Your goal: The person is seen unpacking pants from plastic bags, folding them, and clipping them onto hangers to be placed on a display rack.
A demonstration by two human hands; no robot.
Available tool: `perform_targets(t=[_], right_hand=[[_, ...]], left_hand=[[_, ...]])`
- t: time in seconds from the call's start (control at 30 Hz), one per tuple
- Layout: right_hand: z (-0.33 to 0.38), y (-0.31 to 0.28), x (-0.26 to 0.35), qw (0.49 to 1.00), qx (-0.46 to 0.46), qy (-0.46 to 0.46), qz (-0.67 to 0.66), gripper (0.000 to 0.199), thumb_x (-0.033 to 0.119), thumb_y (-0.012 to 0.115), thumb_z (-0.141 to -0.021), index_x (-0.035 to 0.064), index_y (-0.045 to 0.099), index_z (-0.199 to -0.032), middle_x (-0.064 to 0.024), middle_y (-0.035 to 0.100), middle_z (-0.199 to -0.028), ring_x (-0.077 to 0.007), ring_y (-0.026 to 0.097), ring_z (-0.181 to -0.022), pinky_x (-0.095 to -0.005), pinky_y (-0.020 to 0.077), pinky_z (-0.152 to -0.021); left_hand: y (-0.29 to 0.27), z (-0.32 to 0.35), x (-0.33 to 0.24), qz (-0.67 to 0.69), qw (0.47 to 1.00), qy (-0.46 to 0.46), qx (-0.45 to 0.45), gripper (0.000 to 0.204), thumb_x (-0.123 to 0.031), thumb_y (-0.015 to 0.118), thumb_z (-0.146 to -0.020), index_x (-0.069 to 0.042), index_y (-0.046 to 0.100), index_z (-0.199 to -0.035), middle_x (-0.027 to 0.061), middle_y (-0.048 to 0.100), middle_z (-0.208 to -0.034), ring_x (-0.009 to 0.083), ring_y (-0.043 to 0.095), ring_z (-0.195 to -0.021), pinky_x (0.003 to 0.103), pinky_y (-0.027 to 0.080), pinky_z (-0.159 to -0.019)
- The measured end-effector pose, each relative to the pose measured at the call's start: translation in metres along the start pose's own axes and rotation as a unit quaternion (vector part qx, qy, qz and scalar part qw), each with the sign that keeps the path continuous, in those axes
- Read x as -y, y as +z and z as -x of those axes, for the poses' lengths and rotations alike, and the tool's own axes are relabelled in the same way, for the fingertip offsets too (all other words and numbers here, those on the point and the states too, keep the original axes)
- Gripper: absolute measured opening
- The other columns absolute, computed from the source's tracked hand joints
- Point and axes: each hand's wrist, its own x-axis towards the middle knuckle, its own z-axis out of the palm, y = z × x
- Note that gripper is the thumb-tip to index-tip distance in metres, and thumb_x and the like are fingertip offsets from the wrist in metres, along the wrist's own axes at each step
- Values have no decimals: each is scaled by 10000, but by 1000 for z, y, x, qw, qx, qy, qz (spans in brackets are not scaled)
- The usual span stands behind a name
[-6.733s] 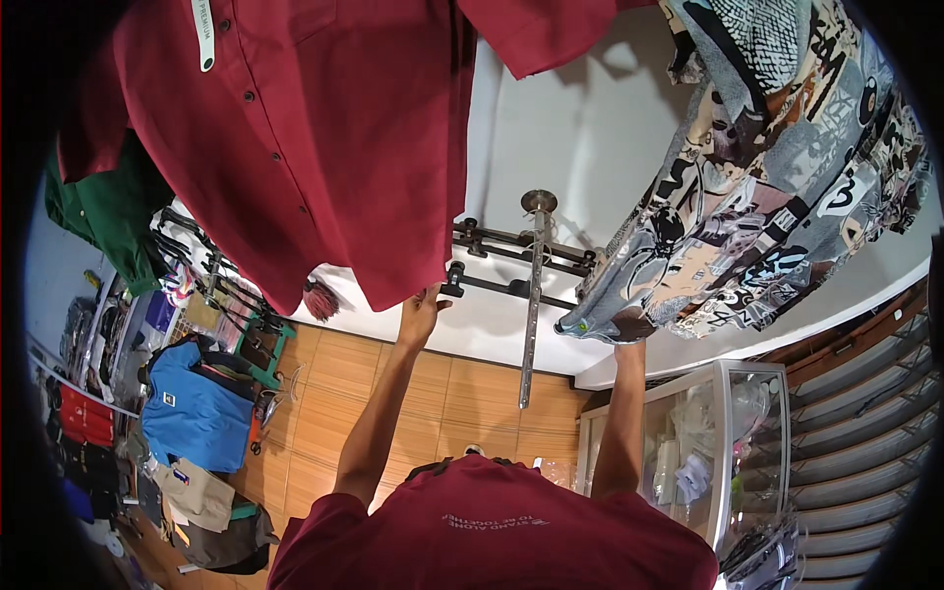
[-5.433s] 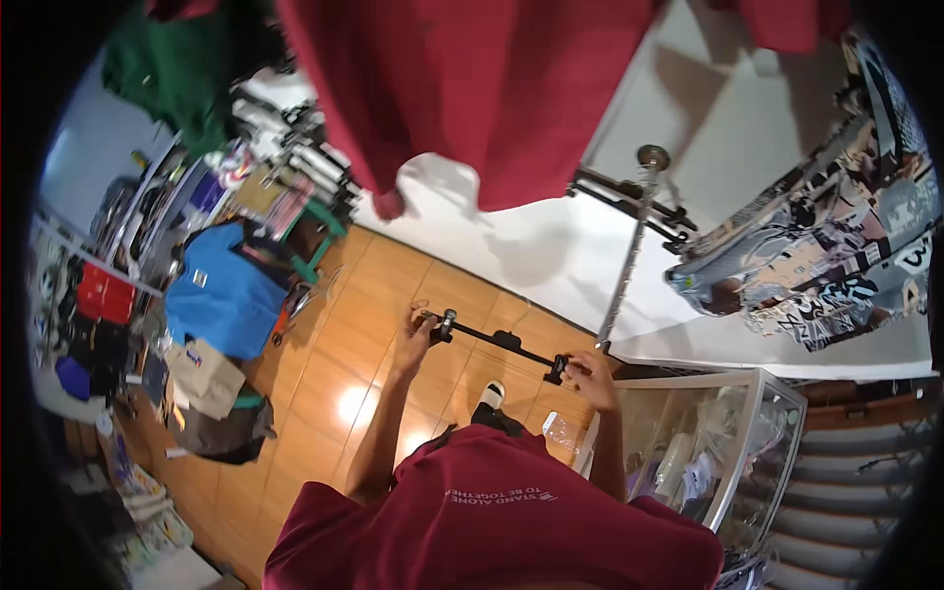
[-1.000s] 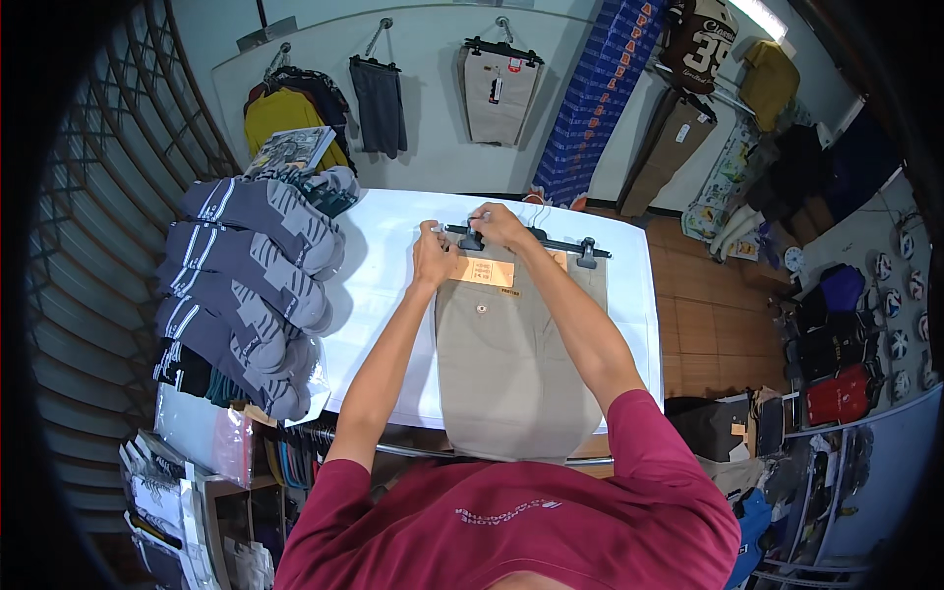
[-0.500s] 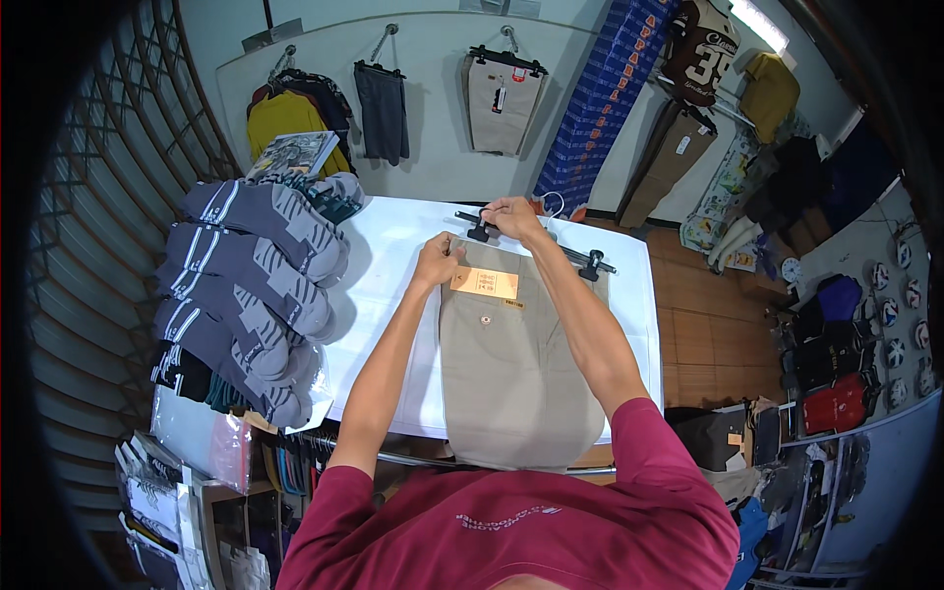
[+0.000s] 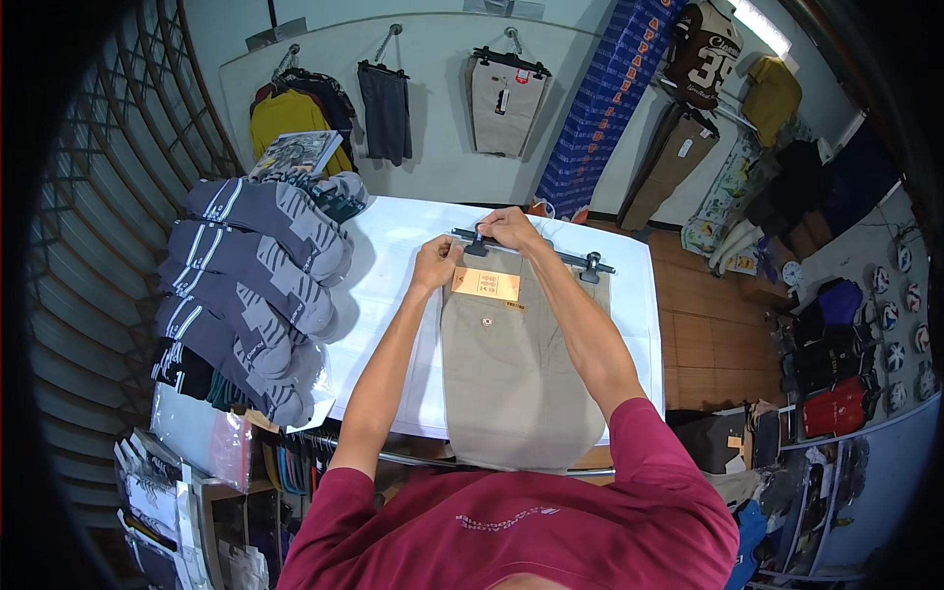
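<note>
Folded khaki trousers (image 5: 521,374) lie on the white table, waistband at the far side and the lower end reaching over the near edge. An orange-tan label (image 5: 487,284) sits on them below the waistband. A black clip hanger (image 5: 551,255) lies across the waistband, its right clip (image 5: 592,266) on the trousers' far right corner. My right hand (image 5: 510,229) is closed on the hanger's left clip (image 5: 476,244), which overlaps the waistband edge. Close beside it, my left hand (image 5: 434,264) pinches the far left corner of the trousers.
Stacked grey striped socks (image 5: 251,261) cover the left of the white table (image 5: 379,295). Behind stand hanging garments (image 5: 383,113) and a blue patterned column (image 5: 600,108). A metal rail (image 5: 403,458) runs along the near edge. Several balls (image 5: 890,313) are on the right.
The hanger's left clip has come down from beyond the waistband onto its edge, moved by my right hand. My left hand stays at the corner.
</note>
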Motion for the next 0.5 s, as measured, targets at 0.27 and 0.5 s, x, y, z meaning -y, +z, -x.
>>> perform_targets(t=[0.27, 0.5], right_hand=[[12, 9, -2, 999, -17, -21, 39, 246, 172, 734, -799, -17, 703, -952, -135, 710, -860, -193, 671, -785, -302, 520, -727], [83, 8, 1, 933, -212, -264, 120, 347, 102, 675, -801, -35, 612, -1114, -185, 662, -1058, -315, 629, -977, -396, 490, -860]], left_hand=[[-3, -2, 8, 6, 998, 27, -56, 271, -83, 660, -851, 24, 534, -1065, 103, 677, -858, 138, 625, -750, 269, 493, -703], [0, 6, 8, -45, 992, 63, -96, 305, -100, 680, -841, 31, 534, -1075, 115, 652, -877, 169, 637, -773, 284, 522, -712]])
